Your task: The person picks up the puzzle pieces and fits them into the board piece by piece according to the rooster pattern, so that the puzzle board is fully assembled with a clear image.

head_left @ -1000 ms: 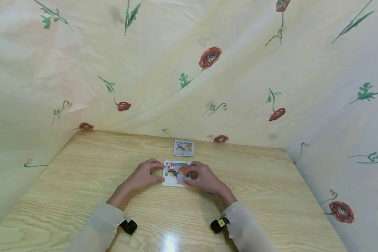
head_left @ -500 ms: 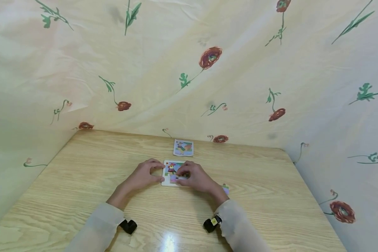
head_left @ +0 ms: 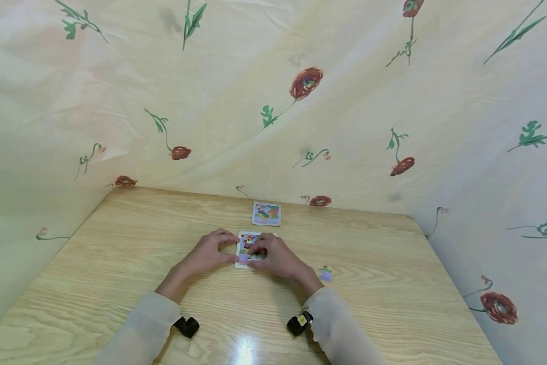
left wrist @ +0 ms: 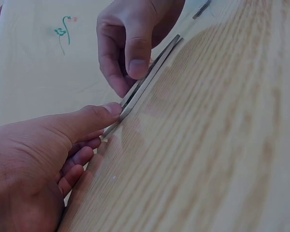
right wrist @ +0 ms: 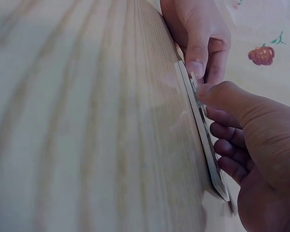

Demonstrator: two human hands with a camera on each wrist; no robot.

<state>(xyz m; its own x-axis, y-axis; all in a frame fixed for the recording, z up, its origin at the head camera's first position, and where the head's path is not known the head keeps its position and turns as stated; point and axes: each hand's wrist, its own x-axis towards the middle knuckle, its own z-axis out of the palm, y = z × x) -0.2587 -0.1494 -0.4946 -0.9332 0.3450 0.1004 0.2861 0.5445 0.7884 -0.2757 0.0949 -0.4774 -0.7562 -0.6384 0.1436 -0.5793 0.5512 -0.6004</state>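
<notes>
A small white-rimmed jigsaw tray (head_left: 242, 266) with a rooster picture lies on the wooden table in the head view. My left hand (head_left: 210, 252) holds its left edge, thumb at the near corner and fingers at the far one. Over the tray's middle, my right hand (head_left: 278, 257) pinches a purplish puzzle piece (head_left: 244, 259) at the lower left of the picture, and hides the tray's right part. In the right wrist view the piece's edge (right wrist: 194, 79) stands slightly tilted above the tray (right wrist: 203, 145), under my right thumb and close to the left thumb.
A loose purple-and-green puzzle piece (head_left: 325, 274) lies right of my right wrist. Behind the tray lies a square rooster picture card (head_left: 266, 215). A flower-printed cloth (head_left: 227, 101) surrounds the table (head_left: 383, 289) at the back and sides.
My right hand has moved left across the tray with the purplish piece, from its lower right to its lower left. The loose piece has come into view from behind the right wrist. My left hand stays.
</notes>
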